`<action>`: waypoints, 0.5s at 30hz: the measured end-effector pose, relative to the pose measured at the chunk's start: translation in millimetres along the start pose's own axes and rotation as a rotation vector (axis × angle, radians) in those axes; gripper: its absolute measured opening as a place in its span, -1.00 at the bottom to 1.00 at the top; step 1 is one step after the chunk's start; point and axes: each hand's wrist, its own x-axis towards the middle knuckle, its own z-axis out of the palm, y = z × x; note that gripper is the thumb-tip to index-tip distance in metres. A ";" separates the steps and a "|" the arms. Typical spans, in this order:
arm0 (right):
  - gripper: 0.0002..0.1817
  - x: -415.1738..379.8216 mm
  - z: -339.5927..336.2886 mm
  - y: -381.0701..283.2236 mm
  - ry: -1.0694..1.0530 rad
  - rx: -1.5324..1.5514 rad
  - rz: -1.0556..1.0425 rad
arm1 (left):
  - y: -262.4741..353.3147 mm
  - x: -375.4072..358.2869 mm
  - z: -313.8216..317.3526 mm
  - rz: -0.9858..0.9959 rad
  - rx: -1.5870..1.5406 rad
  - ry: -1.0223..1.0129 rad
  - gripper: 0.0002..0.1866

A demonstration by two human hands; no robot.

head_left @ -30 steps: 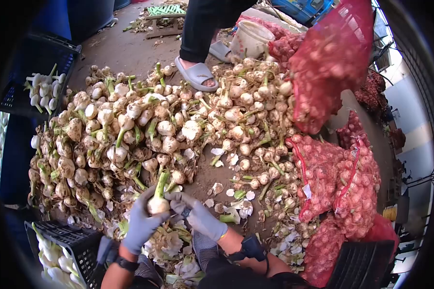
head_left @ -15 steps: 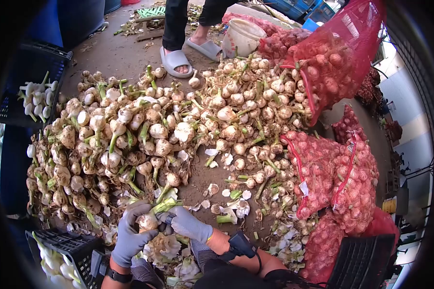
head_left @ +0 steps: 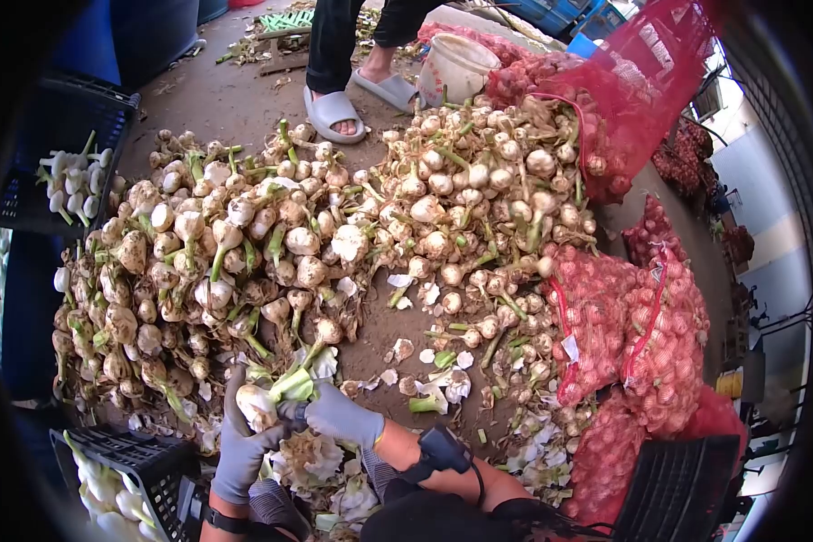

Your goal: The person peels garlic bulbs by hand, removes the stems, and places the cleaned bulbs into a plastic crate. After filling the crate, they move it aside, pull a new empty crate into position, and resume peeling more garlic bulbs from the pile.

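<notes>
Head view: my left hand (head_left: 242,452), gloved grey, grips a garlic bulb (head_left: 256,406) at the near edge of the pile (head_left: 271,244) on the floor (head_left: 217,95). My right hand (head_left: 339,417) is closed on the bulb's green stalk (head_left: 291,386), just beside the left. Peeled skins (head_left: 312,456) lie under both hands. A black crate (head_left: 131,461) with cleaned bulbs sits to my left. Red mesh sacks (head_left: 641,334) lie on the right. Another person's sandalled foot (head_left: 334,113) stands beyond the pile.
</notes>
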 end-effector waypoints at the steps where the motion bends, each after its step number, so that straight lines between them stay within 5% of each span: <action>1: -0.74 4.8 -0.1 11.3 0.070 -0.103 -0.039 | 5.3 -0.7 0.5 -0.027 0.040 0.013 -0.10; 4: -0.72 -5.6 8.5 -5.6 0.141 -0.175 0.017 | 4.5 -0.5 -20.9 -0.174 -0.003 0.014 -0.32; 6: -0.66 -9.3 8.1 8.5 -0.020 0.456 0.219 | -4.9 8.2 -25.4 0.309 0.501 0.228 -0.39; 7: -0.63 -9.3 7.4 13.4 -0.102 0.769 0.319 | -2.9 9.4 -27.1 -0.012 0.178 0.295 -0.54; 8: -0.63 -8.2 9.0 10.7 -0.101 0.769 0.319 | -2.7 10.2 -24.0 -0.013 0.178 0.295 -0.54; 10: -0.60 -8.8 16.4 8.2 0.160 -0.289 -0.007 | -4.6 5.7 -15.7 0.404 0.751 0.090 -0.59; 11: -0.64 -9.6 13.1 25.4 0.129 -0.232 0.005 | -3.5 6.1 -16.1 0.397 0.756 0.091 -0.59; 12: -0.64 -7.6 7.4 36.6 0.123 -0.227 0.010 | -1.7 7.2 -16.1 0.223 0.559 0.088 -0.59; 14: -0.72 -5.3 2.7 53.5 -0.174 -0.873 -0.144 | 1.1 6.0 -18.5 -0.121 0.159 0.083 -0.60; 15: -0.70 -13.1 10.3 18.6 0.136 -0.836 0.045 | -4.6 5.8 -26.0 -0.136 0.128 0.090 -0.64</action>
